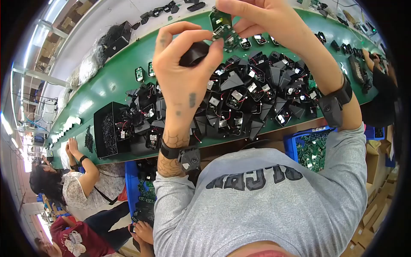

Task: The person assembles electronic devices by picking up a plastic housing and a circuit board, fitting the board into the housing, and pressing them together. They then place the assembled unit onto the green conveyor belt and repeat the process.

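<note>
My left hand point(184, 64) is raised over the bench, with thumb and index finger pinching the edge of a green circuit board point(227, 39). A black plastic housing point(195, 53) sits inside the curl of that same hand. From the other side, my right hand point(261, 19) closes its fingers on the board's upper part, where a second green piece point(219, 18) shows; whether the two are joined I cannot tell. Below both hands lies a heap of black housings point(235, 98), many with boards and red wires inside.
The green bench point(111, 85) runs left to right. A black bin point(99, 141) of small dark parts stands left of the heap. Blue crates hold green boards point(312, 150) near my right elbow and more boards point(146, 190) at lower left. Co-workers point(81, 180) sit along the left.
</note>
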A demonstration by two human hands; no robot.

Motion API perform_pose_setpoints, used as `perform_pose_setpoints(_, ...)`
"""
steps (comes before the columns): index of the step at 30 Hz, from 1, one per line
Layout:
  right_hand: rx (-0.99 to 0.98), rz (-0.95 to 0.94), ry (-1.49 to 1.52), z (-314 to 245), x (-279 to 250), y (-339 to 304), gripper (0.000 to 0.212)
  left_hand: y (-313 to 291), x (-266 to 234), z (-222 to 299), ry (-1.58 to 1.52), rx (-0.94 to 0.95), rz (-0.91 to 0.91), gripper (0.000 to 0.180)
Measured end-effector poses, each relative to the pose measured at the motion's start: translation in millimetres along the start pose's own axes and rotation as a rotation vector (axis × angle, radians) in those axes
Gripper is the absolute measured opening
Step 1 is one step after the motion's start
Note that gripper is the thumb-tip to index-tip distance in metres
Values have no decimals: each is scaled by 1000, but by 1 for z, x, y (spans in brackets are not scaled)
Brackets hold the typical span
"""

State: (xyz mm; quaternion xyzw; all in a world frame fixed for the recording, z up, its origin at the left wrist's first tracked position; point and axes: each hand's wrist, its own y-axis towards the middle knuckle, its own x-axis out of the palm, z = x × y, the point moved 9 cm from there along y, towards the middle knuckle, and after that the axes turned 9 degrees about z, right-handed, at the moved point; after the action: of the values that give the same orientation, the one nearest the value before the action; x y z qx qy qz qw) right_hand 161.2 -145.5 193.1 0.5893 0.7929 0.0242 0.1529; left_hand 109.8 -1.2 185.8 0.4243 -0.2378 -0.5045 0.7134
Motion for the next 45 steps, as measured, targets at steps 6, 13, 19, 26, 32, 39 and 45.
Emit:
perform_pose_setpoints(6, -88, 203, -92, -24, -14, -13, 36, -12, -16, 31, 34, 121, 21, 17)
perform_pose_setpoints(13, -208, 176, 3, -35, -33, -24, 23, -20, -42, 45, 68, 185, 101, 26)
perform_pose_setpoints(19, -14, -195, -71, -17, -8, -48, 30, -37, -47, 76, 288, 531, 132, 39)
perform_pose_setpoints(26, -320, -147, -72, -45, -5, -73, 49, -54, -43, 106, 305, 801, 128, 27)
perform_pose_setpoints(32, -697, -303, -347, -79, 14, -107, 27, -59, -36, 118, 373, 801, 85, 19)
perform_pose_setpoints(39, -797, -150, -442, -69, 10, -113, 23, -65, -34, 122, 403, 832, 76, 16)
perform_pose_setpoints(45, -557, -38, -383, -49, -9, -110, 16, -69, -21, 124, 363, 877, 49, 18)
